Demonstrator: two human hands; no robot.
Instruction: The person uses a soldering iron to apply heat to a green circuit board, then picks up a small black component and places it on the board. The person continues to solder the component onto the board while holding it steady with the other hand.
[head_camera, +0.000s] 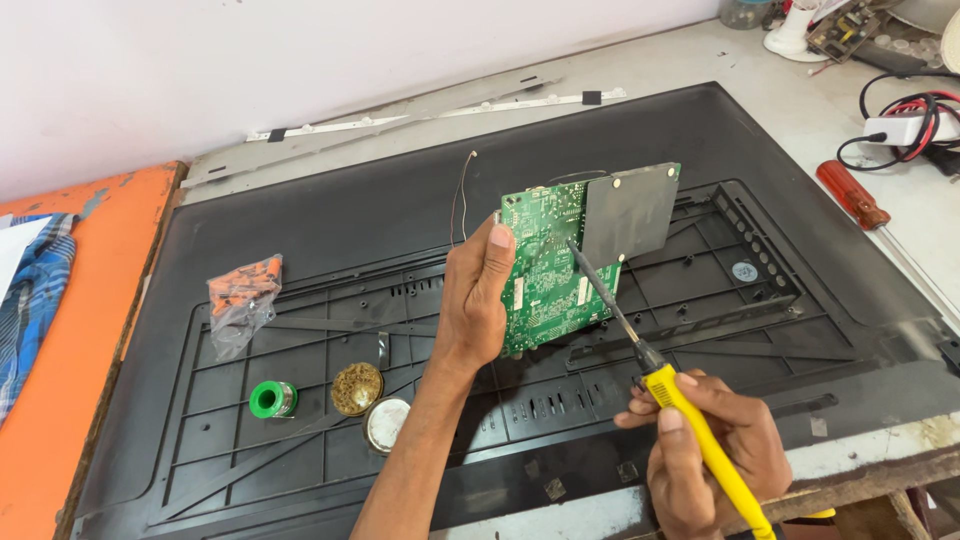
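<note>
Two bare forearms, no sleeves in view. Left hand (472, 300) bare: no glove, no ring, no watch or band at the wrist. Short, trimmed nails, the thumbnail plainly visible at the top. Slim forearm, uncovered down to the bottom edge of the view. Right hand (712, 450) bare as well, no glove, no ring on the visible fingers. Short nails on thumb and forefinger. Wrist cut off by the lower edge, so any band there hidden. Nothing worn anywhere in sight.
</note>
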